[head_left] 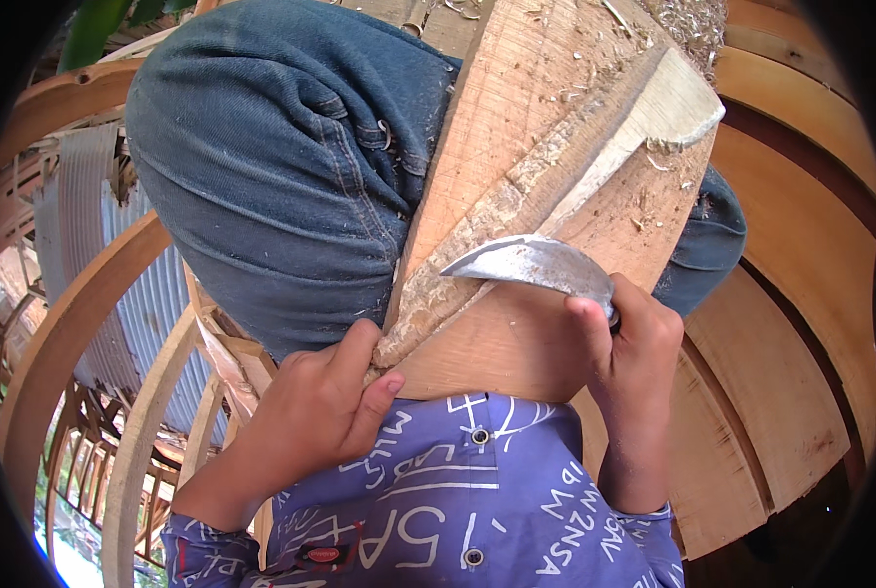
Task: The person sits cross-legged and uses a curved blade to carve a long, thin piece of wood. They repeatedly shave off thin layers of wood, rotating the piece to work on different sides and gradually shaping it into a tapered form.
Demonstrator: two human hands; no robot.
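A long, partly carved piece of wood lies slantwise over a wide board. Rough bark-brown covers one side of it, and its far right end is pale, freshly cut and hooked. My left hand is closed round the near end, its thumb along the side. In my right hand is a knife with a curved, sickle-like metal blade. The blade's tip points left and lies across the carved piece, but I cannot tell whether its edge bites into the wood. The knife's handle is mostly hidden in my fingers.
The board rests between my jeans-clad legs. Wood shavings are scattered at its far end. Curved wooden slats spread out on the right. To the left are bent wooden rails and corrugated metal sheets.
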